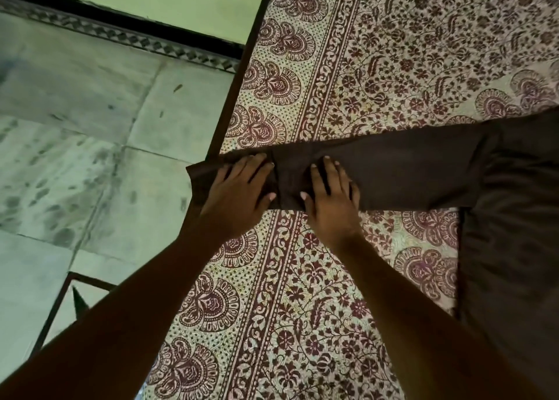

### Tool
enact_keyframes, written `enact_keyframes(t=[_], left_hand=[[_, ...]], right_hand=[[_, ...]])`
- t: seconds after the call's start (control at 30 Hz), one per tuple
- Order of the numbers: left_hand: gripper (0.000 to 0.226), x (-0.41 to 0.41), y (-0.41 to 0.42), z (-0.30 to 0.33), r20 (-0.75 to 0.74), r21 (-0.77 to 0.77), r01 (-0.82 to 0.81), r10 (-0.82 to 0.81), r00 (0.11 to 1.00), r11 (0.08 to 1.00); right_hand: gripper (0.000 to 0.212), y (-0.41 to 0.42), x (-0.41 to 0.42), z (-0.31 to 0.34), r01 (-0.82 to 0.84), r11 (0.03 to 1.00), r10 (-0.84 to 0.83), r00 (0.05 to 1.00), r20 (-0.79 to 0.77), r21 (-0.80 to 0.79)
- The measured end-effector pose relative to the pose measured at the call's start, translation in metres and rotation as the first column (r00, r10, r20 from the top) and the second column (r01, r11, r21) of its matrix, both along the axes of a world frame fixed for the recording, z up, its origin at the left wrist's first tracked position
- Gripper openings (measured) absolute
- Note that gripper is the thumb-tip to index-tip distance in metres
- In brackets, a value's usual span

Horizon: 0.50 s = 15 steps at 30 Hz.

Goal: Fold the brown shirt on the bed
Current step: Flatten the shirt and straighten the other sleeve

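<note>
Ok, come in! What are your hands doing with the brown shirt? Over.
Left hand and right hand flat on one sleeve of the brown shirt. Sleeve end hangs past edge of the bed. Nothing in the way.

Shirt [408,173]: plain dark brown. Bedsheet [378,67]: cream, maroon floral print, paisley border. Floor [75,127]: pale green tiles, dark smudges. Wall [181,3]: light green, black skirting.
</note>
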<state>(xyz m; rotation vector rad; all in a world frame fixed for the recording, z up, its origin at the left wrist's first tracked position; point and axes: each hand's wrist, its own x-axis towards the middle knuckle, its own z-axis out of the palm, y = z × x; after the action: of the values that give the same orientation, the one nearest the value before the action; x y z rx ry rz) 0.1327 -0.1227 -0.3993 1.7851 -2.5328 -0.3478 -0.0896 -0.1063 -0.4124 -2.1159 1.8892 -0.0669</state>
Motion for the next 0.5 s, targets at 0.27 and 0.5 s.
enact_keyframes(t=[0.27,0.5], left_hand=[[0.072,-0.024,0.015,0.004,0.038,-0.009,-0.109,0.109,0.993,0.994],[0.066,-0.096,0.013,-0.013,0.005,0.052,-0.052,0.052,0.999,0.997]], right_hand=[[0.078,-0.006,-0.055,-0.007,0.393,0.919,-0.386,0.916,-0.111,0.041],[0.061,-0.006,-0.085,0.003,-0.015,1.0,0.016,0.995,-0.096,0.019]])
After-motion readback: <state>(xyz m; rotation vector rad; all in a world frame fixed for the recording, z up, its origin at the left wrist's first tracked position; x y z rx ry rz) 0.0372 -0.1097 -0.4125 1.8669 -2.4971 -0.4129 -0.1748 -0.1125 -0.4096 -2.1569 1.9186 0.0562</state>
